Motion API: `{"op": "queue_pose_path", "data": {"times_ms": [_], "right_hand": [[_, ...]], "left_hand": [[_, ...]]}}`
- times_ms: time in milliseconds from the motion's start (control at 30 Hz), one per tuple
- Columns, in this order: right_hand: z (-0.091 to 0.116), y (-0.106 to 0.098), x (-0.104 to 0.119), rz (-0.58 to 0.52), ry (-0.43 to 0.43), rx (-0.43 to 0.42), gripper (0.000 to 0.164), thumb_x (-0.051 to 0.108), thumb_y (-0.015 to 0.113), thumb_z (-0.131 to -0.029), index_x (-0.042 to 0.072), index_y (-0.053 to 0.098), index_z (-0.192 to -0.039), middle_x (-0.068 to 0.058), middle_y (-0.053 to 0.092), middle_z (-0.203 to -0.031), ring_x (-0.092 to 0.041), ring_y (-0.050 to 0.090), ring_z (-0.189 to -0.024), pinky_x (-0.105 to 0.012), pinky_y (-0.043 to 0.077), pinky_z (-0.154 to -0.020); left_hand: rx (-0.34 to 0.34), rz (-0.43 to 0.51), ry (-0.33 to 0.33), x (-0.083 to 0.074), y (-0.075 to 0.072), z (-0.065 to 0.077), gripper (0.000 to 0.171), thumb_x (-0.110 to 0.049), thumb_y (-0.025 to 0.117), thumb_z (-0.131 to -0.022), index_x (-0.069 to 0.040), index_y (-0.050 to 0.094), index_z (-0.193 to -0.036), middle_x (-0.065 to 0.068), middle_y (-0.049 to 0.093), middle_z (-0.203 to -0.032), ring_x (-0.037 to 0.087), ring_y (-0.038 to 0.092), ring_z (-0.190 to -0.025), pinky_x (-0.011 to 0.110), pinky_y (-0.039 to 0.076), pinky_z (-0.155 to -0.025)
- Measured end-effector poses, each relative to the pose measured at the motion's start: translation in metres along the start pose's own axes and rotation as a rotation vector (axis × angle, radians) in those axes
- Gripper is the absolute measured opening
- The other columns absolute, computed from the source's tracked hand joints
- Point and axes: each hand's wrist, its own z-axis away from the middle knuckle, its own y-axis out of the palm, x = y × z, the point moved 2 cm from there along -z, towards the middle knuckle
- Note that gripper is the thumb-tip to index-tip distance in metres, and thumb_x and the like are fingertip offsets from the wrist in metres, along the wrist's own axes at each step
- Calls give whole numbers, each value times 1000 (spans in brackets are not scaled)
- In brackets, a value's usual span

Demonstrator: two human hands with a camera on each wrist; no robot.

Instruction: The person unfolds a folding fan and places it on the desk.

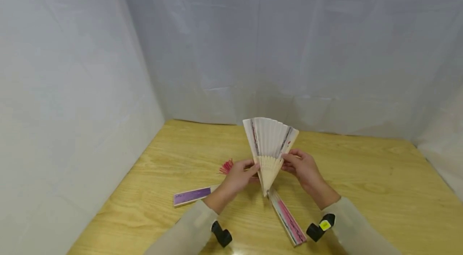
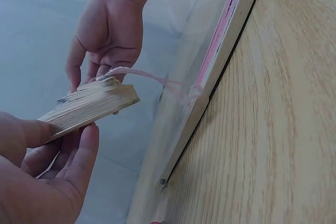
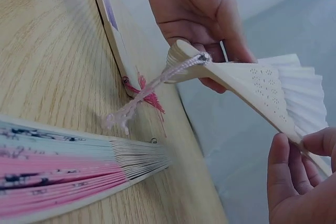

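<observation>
Both hands hold a partly spread white folding fan (image 1: 269,138) above the wooden table, its pleated leaf pointing up and away. Dark and red patterned bands run along its two sides, and its ribs (image 3: 257,85) are pierced with small holes. My left hand (image 1: 238,176) pinches the left edge near the ribs between thumb and fingers. The right hand (image 1: 302,166) pinches the opposite edge a little higher. From the pivot end hangs a pale pink tassel (image 3: 152,88). Below it lies a folded fan with pink and pale blue edges (image 1: 288,219).
A folded purple fan (image 1: 191,196) lies on the table (image 1: 361,174) at the left, partly behind my left forearm. Its red tassel (image 1: 226,166) spreads beyond my left hand. White sheets (image 1: 231,46) hang behind the table and along its sides.
</observation>
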Motion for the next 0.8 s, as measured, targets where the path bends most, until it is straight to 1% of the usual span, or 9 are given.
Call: {"op": "queue_pose_path", "data": {"times_ms": [67,167,267,367,500,600,667,800], "right_hand": [[-1,-1,-1,-9,7,-8,8,2,57,-96,-1,50,-98,1,62,-74,-9,63,-66,-23,57,-68],[-2,-3,-1,-17,14,-15,9,3,58,-96,-1,50,-99,0,62,-75,-9,63,-67,-23,57,-69],[-3,-4,-1,-14,15,-8,11,3,57,-97,-2,50,-101,-1,63,-78,-10,64,-69,-23,57,-70],[-4,-5,-2,-15,14,6,11,3,56,-98,-3,49,-103,-1,64,-79,-10,65,-70,-24,57,-72],[-3,-5,-3,-20,12,-1,9,2,55,-98,-3,48,-102,-1,64,-79,-10,66,-69,-25,57,-71],[-2,-6,-4,-21,8,-24,10,2,57,-97,-3,49,-101,-1,63,-77,-10,65,-68,-25,57,-71],[-2,-7,-4,-13,6,-38,13,3,58,-97,-2,48,-102,-1,63,-76,-10,65,-68,-25,57,-70],[-3,-8,-5,1,-3,-86,25,4,61,-95,1,41,-110,0,66,-73,-11,67,-65,-25,58,-68]], "left_hand": [[4,9,-10,1,-2,-1,29,-8,50,-102,14,57,-119,21,63,-108,19,65,-88,45,54,-87],[9,27,-23,2,-5,-3,30,-6,51,-100,13,56,-123,21,64,-108,17,66,-84,41,55,-84],[7,39,-21,2,-7,-4,31,-3,52,-99,14,55,-125,23,65,-108,16,67,-81,38,56,-82],[8,39,-14,2,-8,-4,32,-1,51,-99,15,52,-126,27,65,-108,16,67,-78,42,56,-82],[9,17,0,1,-8,-4,31,0,49,-99,16,52,-125,31,66,-105,19,69,-75,49,54,-82],[-8,2,4,1,-9,-3,28,-1,51,-99,16,53,-121,30,67,-101,21,69,-73,49,55,-80],[-29,-3,-3,2,-10,-4,26,-2,53,-98,15,54,-118,28,68,-97,19,69,-71,46,57,-78],[-71,3,-15,1,-14,-4,25,-4,57,-97,13,57,-116,23,70,-91,15,67,-66,38,59,-70]]}}
